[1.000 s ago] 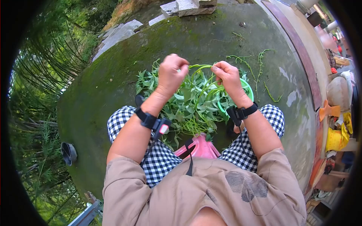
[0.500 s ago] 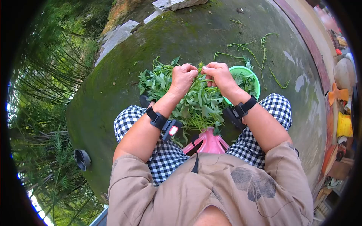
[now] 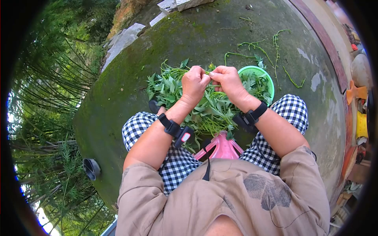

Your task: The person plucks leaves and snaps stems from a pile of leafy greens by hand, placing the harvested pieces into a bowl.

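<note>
The left hand [image 3: 194, 83] and right hand [image 3: 229, 81], fingertips together, pinch a slender green stem [image 3: 207, 72] above a loose heap of leafy green vines [image 3: 210, 108], beside the round light-green plastic basin [image 3: 271, 84] containing leaves [image 3: 258, 87].

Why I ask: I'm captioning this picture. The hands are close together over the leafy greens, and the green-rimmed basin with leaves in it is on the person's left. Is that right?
Not quite: the head view shows the green-rimmed basin, with leaves in it, on the person's right. The left hand and right hand are close together over the leafy greens.
</note>
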### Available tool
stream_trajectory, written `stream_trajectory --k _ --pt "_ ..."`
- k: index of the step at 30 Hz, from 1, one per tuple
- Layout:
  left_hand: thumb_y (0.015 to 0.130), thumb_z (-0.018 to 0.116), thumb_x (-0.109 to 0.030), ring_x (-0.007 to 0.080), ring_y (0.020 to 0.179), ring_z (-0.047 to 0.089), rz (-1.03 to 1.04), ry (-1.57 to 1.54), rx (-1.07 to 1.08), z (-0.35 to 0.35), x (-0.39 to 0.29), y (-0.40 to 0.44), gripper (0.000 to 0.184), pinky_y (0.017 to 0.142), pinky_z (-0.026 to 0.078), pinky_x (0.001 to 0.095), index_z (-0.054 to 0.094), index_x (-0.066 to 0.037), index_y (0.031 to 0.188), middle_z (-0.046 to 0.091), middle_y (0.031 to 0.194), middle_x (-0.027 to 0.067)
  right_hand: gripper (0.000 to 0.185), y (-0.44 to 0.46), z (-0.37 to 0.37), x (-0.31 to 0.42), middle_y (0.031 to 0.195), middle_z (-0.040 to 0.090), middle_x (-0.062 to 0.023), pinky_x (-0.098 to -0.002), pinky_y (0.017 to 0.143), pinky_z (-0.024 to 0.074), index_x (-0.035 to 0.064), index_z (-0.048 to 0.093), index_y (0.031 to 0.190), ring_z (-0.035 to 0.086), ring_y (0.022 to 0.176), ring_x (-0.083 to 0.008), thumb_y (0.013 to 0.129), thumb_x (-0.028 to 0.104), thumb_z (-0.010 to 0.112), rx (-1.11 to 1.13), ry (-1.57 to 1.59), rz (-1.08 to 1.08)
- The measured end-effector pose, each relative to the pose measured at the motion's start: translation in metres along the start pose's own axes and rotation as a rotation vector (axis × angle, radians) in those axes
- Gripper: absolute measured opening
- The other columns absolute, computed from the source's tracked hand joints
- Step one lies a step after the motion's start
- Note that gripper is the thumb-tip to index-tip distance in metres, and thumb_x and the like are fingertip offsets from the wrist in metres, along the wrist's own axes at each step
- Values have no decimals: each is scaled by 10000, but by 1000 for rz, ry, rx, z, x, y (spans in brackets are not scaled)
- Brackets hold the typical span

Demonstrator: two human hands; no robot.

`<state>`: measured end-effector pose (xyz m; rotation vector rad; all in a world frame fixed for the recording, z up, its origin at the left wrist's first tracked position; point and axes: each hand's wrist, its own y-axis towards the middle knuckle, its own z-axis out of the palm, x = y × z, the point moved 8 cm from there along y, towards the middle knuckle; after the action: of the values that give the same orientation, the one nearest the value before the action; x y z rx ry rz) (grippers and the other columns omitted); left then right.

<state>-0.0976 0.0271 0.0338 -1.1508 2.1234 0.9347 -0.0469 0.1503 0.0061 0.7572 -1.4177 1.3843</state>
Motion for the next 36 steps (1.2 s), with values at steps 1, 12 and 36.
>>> stream_trajectory --k 1,12,36 --pt "785 626 -101 226 598 577 -66 -51 3 0 6 0 111 570 465 361 579 -2 772 576 660 123 187 -2 3 -1 681 578 -1 -228 499 461 14 643 817 539 586 -71 891 186 635 -7 19 10" --pt "815 569 -82 79 441 416 -759 -910 96 16 46 -17 120 386 293 242 561 -57 697 505 592 6 159 -3 13 -8 669 557 15 -219 495 456 24 631 827 526 579 -62 903 164 633 37 12 41" --pt "951 576 -132 128 559 595 -482 -829 -273 -71 69 30 144 441 450 243 626 0 978 627 754 59 133 4 -5 -30 683 575 5 -196 493 437 38 644 839 519 571 -57 917 140 609 -1 -106 72"
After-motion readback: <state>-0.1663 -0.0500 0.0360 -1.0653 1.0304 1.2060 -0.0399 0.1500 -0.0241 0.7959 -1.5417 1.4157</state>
